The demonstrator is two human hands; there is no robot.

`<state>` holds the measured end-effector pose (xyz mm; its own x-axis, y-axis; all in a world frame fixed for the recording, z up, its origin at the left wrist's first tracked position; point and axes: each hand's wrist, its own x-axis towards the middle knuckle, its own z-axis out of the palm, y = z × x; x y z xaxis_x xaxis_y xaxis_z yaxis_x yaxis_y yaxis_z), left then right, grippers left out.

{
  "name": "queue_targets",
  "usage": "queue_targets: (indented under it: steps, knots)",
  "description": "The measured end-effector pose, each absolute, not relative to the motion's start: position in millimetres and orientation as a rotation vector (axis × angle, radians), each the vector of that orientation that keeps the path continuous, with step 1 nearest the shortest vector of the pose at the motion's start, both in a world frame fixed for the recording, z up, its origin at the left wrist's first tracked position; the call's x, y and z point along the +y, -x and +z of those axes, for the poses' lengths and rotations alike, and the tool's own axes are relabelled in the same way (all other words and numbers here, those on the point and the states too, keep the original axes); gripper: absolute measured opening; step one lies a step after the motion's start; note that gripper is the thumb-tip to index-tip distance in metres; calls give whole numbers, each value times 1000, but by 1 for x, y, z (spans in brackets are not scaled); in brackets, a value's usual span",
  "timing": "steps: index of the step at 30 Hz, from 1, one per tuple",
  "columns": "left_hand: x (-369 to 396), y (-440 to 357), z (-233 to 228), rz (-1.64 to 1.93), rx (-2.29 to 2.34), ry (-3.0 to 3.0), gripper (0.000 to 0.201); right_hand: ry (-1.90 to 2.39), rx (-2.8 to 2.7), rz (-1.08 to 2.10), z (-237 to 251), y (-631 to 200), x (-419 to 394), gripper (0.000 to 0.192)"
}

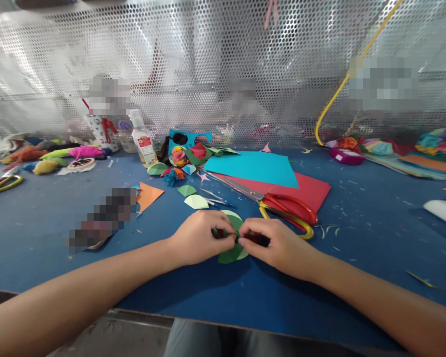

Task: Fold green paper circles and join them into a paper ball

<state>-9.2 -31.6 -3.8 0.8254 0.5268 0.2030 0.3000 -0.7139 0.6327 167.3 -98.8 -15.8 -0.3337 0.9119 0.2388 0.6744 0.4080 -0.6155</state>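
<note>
Close to the front of the blue table, my left hand (202, 239) and my right hand (282, 245) meet fingertip to fingertip. Both are closed in a pinch on a small dark green paper piece (237, 236), mostly hidden by the fingers. Under them lies a round of folded green paper (232, 255) in light and darker shades. Just beyond are a pale green fan-shaped paper (196, 202), a darker green one (187, 190) and a pair of blue-and-silver compasses (219, 200). Scissors with red and yellow handles (288, 210) lie beyond my right hand, partly over red paper.
A cyan sheet (252, 167) overlaps a red sheet (314, 191). A glue bottle (144, 141) stands at the back left, near a patterned cup (101, 133). An orange paper piece (148, 196) lies left of centre. A perforated metal screen (193, 64) rises behind the table.
</note>
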Motion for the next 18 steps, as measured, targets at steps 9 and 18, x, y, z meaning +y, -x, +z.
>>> queue_targets:
  steps: [9,18]
  knots:
    - [-31,11,-3,473,598,-2450,16,1324,-2112,588,-16,-167,-99,10]
    - [-31,10,-3,465,598,-2466,16,1317,-2107,589,-16,-167,-99,10]
